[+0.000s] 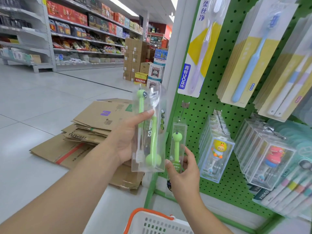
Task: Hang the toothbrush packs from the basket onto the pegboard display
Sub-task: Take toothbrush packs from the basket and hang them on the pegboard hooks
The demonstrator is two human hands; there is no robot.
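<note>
Beside the green pegboard, the left hand grips clear toothbrush packs upright, thumb across their front, while the right hand pinches the foot of another pack hanging on a peg, above the basket.

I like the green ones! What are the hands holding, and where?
Left hand grips clear toothbrush packs mid-side; right hand pinches the small pack at its bottom.

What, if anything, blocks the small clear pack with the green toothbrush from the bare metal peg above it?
Nothing visible does. The right hand holds the small clear green-toothbrush pack just below the bare metal peg on the green pegboard.
</note>
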